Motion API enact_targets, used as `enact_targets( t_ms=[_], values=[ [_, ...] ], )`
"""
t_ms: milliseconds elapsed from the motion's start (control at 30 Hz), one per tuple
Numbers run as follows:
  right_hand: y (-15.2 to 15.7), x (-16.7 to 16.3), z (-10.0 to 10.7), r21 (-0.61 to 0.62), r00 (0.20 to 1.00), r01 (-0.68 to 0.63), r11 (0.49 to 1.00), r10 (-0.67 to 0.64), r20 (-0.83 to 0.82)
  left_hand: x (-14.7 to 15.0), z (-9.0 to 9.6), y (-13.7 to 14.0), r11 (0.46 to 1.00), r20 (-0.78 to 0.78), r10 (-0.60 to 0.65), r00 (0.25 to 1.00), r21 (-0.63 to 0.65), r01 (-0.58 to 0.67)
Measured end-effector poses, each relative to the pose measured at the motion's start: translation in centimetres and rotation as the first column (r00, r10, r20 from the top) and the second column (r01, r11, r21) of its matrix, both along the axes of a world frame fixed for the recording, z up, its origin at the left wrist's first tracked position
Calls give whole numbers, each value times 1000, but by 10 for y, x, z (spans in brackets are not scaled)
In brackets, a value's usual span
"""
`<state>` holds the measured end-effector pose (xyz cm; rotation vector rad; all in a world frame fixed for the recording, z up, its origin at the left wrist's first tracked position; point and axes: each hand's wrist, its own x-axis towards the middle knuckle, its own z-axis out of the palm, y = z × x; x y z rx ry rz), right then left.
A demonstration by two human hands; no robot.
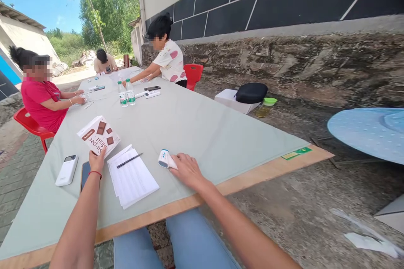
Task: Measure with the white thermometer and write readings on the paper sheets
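Note:
My left hand (97, 159) grips the lower edge of a white and brown food box (100, 134) printed "Su-per Meal", tilted above the table. Under my right hand (187, 169) lies a white forehead thermometer (166, 159) with blue buttons; my fingers are wrapped over its handle, its head pointing left. Between my hands rest several printed paper sheets (134, 183), with a black pen (129, 160) across them. A dark phone (84, 174) shows partly behind my left forearm. Left of it lies a white power bank (67, 170).
Two water bottles (122, 93) stand farther up the table (202, 126), near a dark phone (152, 88) and a white device. Several people sit or lean around the far end. A blue round table (369, 132) stands at right, on the ground.

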<state>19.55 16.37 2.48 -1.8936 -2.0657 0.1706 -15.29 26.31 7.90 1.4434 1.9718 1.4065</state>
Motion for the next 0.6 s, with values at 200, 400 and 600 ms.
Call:
enact_targets(
  t_ms=[200, 400, 600],
  values=[
    [19, -47, 7, 271, 966, -204, 941, 238, -99, 3, -7, 6, 994, -98, 0, 995, -107, -11],
    [55, -117, 8, 187, 930, -290, 939, 322, -176, 22, -23, -43, 998, -223, 55, 973, 10, -54],
    [57, -124, -2, 177, 916, -256, 950, 297, -269, 52, -48, -134, 849, -528, -480, 700, -80, 522]
  ],
)
